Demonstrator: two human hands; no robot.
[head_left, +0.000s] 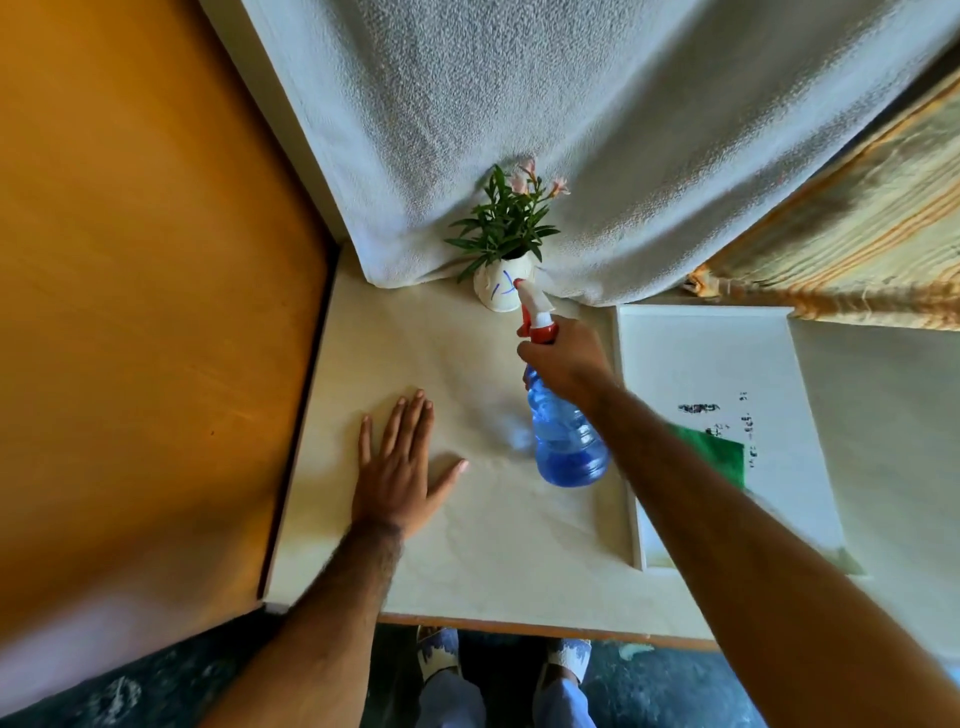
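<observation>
Gripping the sprayer (558, 415) by its neck, my right hand (563, 361) aims the nozzle at the plant (506, 236), upper centre; my left hand (400, 467) rests flat on the table (493, 545).

Over table (493, 545), spray bottle (566, 436) in right hand (566, 358). Left of bottle: left hand (400, 467) flat on table. Just behind bottle's nozzle: potted plant (503, 280), cloth (571, 130) hanging behind it. Right of bottle: framed sheet (717, 364) on table.
</observation>
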